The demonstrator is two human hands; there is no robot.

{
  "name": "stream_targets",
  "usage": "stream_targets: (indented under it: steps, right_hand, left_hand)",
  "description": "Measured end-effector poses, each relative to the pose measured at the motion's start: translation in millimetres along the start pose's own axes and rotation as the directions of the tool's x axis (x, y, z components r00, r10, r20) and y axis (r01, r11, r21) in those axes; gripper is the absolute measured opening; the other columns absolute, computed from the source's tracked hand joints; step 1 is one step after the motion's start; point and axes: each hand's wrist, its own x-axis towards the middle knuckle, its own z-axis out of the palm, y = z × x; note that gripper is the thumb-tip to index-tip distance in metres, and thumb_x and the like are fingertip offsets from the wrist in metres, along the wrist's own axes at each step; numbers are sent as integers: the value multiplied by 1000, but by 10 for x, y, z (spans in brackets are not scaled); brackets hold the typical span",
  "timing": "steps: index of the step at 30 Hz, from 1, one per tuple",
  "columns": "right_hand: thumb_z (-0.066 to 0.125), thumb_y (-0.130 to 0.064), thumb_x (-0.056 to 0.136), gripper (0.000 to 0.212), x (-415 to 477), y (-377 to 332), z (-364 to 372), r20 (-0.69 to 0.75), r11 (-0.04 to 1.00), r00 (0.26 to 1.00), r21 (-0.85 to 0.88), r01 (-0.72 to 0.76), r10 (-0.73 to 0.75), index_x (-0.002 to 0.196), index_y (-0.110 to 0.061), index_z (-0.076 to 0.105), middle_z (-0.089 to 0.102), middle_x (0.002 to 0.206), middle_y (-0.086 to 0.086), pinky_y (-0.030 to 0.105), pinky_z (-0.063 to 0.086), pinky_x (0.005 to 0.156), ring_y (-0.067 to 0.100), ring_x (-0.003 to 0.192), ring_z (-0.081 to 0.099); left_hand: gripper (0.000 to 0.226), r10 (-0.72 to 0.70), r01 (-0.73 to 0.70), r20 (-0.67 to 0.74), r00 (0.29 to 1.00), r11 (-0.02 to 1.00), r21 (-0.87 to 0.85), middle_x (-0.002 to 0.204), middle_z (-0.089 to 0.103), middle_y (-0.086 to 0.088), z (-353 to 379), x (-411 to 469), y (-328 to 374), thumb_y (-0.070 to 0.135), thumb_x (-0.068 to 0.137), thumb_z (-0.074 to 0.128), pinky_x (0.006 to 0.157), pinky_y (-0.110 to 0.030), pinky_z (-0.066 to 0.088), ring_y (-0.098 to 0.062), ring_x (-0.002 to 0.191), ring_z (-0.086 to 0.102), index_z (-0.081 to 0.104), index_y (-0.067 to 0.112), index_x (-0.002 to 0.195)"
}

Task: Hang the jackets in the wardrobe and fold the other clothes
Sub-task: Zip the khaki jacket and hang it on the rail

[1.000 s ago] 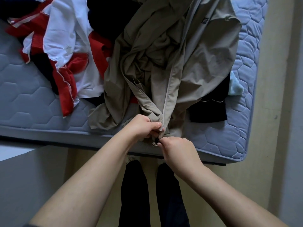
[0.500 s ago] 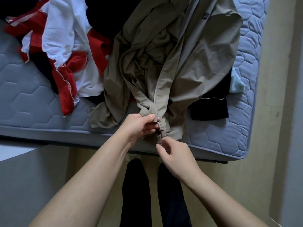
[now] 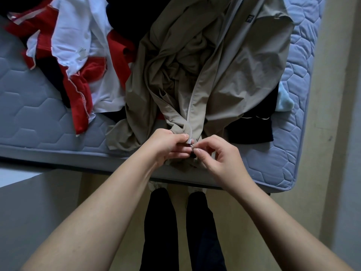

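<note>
L hand [image 3: 168, 146] grip pinches jacket [image 3: 240, 75] hem; R hand [image 3: 222, 161] pinches zip pull [image 3: 193, 153].

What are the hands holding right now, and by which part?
The beige jacket, at its bottom hem: the left hand grips the zipper edge, the right hand pinches the small dark zipper pull.

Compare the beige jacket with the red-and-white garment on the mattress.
The beige jacket is plain beige; the red-and-white garment is two-toned. The beige jacket's lower end is held by the left hand and pinched by the right hand; the red-and-white garment lies untouched. Both lie crumpled on the mattress.
</note>
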Motion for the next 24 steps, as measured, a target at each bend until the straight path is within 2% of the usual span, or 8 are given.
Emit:
stream_targets:
  steps: [3, 6, 11, 13, 16, 18, 20, 24]
  right_hand:
    - [65, -5, 87, 6, 26, 17, 4, 59, 998, 997, -6, 56, -55, 89, -9, 69, 56, 81, -15, 11, 38, 72, -5, 76, 54]
    - [63, -4, 89, 8, -20, 41, 24, 28, 996, 998, 66, 56, -57, 89, -10, 68, 59, 81, -13, 11, 39, 72, -3, 76, 55]
    - [62, -18, 91, 5, -180, 69, 57, 78, 916, 987, 367, -161, 142, 92, -17, 67, 66, 81, -9, 13, 43, 71, 1, 76, 58]
    - [64, -39, 87, 21, -232, 55, 94, 109, 790, 935, 508, -344, 338, 85, -18, 66, 65, 76, -7, 16, 46, 67, 4, 74, 59]
    - [58, -55, 81, 35, -222, 91, 153, 236, 603, 752, 475, -642, 615, 83, -21, 66, 68, 78, -8, 25, 50, 70, 7, 80, 64]
    - [57, -55, 83, 34, -189, 90, 194, 423, 404, 623, 500, -766, 658, 93, -24, 67, 70, 86, -8, 30, 49, 77, 10, 87, 65]
    - [62, -53, 77, 30, -143, 74, 194, 532, 214, 550, 564, -797, 644, 89, -25, 67, 69, 80, -9, 29, 43, 75, 10, 78, 63]
    - [66, -43, 63, 23, -100, 32, 150, 621, 73, 478, 562, -824, 621, 80, -27, 62, 64, 67, -12, 31, 37, 75, 9, 70, 58]
  left_hand:
    - [15, 1, -1, -15, 1000, 1000, -20, 68, 72, -7, 21, -7, 33, 6, 94, 56, 49, -22, 56, -14, 54, 68, 63, -4, 85]
    - [12, -1, -3, -41, 999, 997, -80, 60, 69, -3, 68, -16, 53, 4, 94, 54, 46, -21, 54, -12, 48, 65, 59, -5, 89]
    - [10, 17, -21, -38, 999, 995, -96, 74, 70, -4, 75, -37, 39, 4, 94, 55, 49, -21, 55, -11, 52, 67, 60, -2, 87]
    - [12, 32, -33, -21, 999, 997, -65, 74, 71, -4, 71, -50, 27, 5, 94, 55, 49, -20, 54, -11, 55, 68, 61, -3, 87]
    - [17, 53, -53, 6, 999, 998, -35, 68, 73, 0, 83, -85, 5, 6, 95, 55, 50, -19, 54, -11, 56, 69, 63, -2, 83]
    - [18, 70, -70, 16, 997, 997, -23, 67, 73, 1, 90, -108, -4, 6, 95, 54, 53, -19, 55, -11, 57, 69, 64, -1, 82]
    - [18, 92, -92, 20, 996, 996, -13, 67, 73, 1, 86, -125, -11, 5, 95, 54, 58, -21, 58, -11, 58, 69, 64, 0, 80]
    - [18, 145, -147, 42, 988, 989, 32, 67, 72, 1, 57, -156, -31, 4, 94, 54, 63, -21, 58, -11, 59, 69, 65, -1, 81]
